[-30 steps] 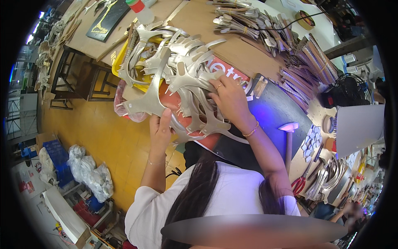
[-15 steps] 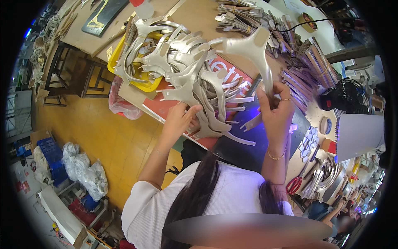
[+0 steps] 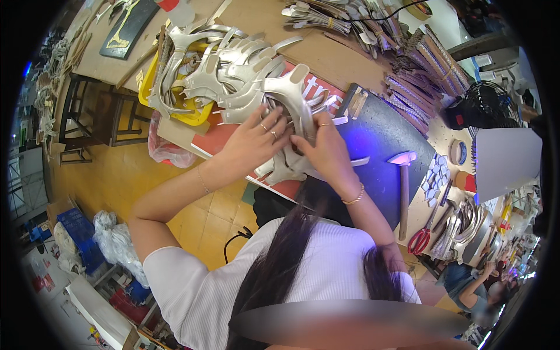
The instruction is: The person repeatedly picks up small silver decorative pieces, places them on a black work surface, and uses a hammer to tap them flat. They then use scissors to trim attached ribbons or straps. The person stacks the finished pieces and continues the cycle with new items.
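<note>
Pale gold, branching leather strap pieces, like sandal uppers point(image 3: 236, 87), lie heaped over a yellow basket point(image 3: 198, 116) and a red printed sheet point(image 3: 213, 143). My right hand point(image 3: 331, 153) is closed around the lower strap of one raised strap piece point(image 3: 294, 93), whose forked end points up and away from me. Close beside it, my left hand point(image 3: 256, 140) reaches over the near side of the heap. Its ringed fingers are bent and slightly blurred at that piece's left edge; what lies beneath them is hidden.
A hammer point(image 3: 404, 192) lies on a dark board point(image 3: 379, 137) at the right. Bundled straps point(image 3: 408, 99) sit behind it, with red-handled scissors point(image 3: 419, 240) near the right table edge. A black template board point(image 3: 128, 29) is at far left; a stool point(image 3: 119, 116) stands below.
My right hand has brought the strap piece left and down to the heap. My left hand has moved up and right to meet it. The hammer now shows uncovered.
</note>
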### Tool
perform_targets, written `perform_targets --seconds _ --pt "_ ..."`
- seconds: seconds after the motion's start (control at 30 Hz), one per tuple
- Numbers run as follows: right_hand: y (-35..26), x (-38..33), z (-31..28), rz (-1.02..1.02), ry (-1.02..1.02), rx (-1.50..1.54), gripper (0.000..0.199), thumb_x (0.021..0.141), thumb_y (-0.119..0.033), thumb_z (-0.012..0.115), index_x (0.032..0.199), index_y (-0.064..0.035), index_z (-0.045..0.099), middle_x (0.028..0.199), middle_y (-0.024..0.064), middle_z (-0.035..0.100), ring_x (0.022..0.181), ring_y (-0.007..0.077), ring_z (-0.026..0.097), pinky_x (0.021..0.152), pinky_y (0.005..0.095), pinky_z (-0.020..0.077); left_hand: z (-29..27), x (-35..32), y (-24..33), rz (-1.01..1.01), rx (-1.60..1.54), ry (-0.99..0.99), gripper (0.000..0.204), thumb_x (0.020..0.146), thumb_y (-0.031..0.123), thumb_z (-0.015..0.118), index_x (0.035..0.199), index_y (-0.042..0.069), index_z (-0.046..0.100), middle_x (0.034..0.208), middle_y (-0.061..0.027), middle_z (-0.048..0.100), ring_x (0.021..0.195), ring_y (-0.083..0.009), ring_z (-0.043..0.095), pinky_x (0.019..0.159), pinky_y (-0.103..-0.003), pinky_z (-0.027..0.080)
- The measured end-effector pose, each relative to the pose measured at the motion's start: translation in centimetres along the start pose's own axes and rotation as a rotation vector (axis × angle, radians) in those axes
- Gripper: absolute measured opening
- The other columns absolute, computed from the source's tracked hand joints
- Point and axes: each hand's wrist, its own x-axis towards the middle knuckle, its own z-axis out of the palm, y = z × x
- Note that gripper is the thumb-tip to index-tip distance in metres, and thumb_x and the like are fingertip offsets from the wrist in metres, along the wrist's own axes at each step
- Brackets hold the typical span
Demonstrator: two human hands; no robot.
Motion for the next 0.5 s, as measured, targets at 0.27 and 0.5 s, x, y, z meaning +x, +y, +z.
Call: perform_targets --seconds 0.27,0.5 --pt "0.9 0.9 -0.8 0.191 -0.079 0.252 0.048 0.089 -0.008 0.063 0.132 -0.0017 0.042 0.092 0.0200 0.064 0.083 0.0338 0.069 0.074 0.0396 0.0548 0.2 -1.9 -1.9 0.150 -0.086 0.062 0.018 0.077 0.016 0.062 0.093 0.008 0.062 0.101 -0.0092 0.059 0.109 -0.0269 0.058 0.110 -0.044 0.041" --pt "2.9 0.2 -8.3 0.271 0.083 0.592 0.046 0.097 -0.007 0.057 0.140 -0.0026 0.041 0.085 0.0062 0.062 0.064 0.0111 0.063 0.057 0.0259 0.0534 -2.7 -4.0 -3.4 0.061 0.051 0.282 0.034 0.073 0.014 0.068 0.107 0.010 0.065 0.091 -0.0044 0.053 0.095 -0.0218 0.057 0.091 -0.040 0.050"
